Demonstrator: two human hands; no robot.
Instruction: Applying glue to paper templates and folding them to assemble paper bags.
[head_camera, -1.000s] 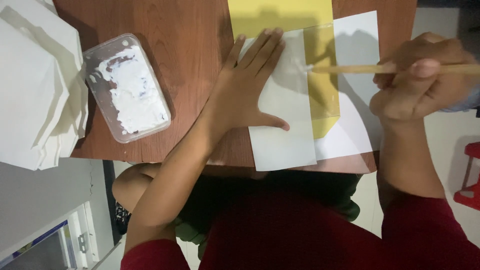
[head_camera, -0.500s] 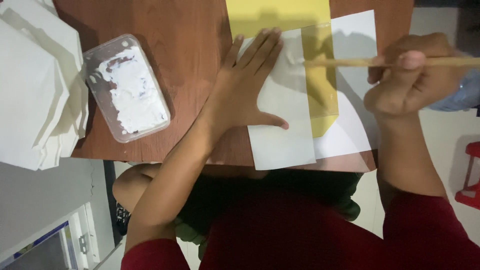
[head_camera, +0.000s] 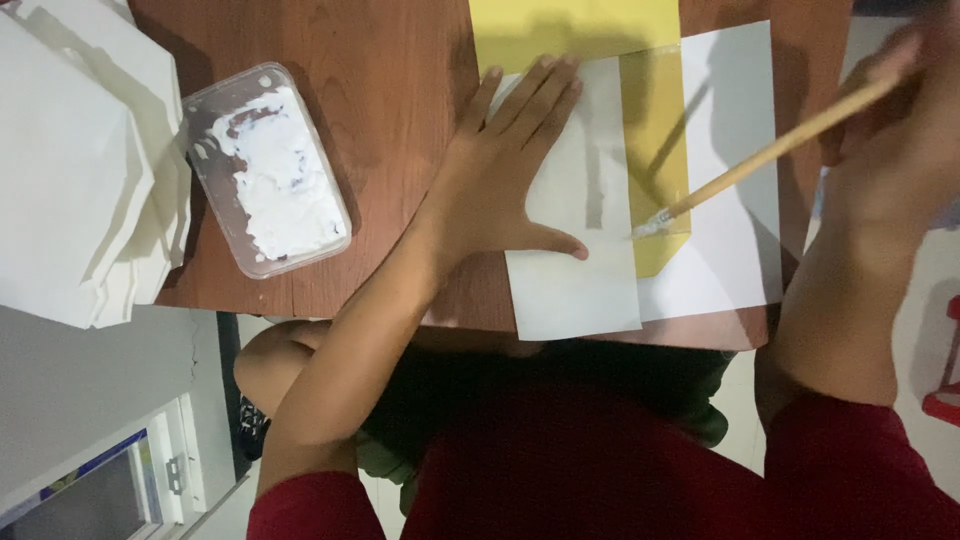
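Left hand (head_camera: 505, 185): open, palm down, fingers spread, pressing flat on a white paper strip (head_camera: 575, 270) at the near edge of the surface (head_camera: 380, 110). Right hand (head_camera: 890, 150): closed around the upper end of a wooden brush (head_camera: 760, 160), partly blurred at the frame's right edge. The brush slants down to the left; its white-tipped bristles touch the yellow sheet (head_camera: 655, 130) just beside the strip's right edge, near the left thumb. The yellow sheet lies partly under the strip and over a larger white sheet (head_camera: 735, 200). Left of the hands, well apart, a clear plastic tub (head_camera: 265, 170) holds white paste. Farther left, a stack of white folded papers (head_camera: 70, 170) overlaps the surface's left edge.
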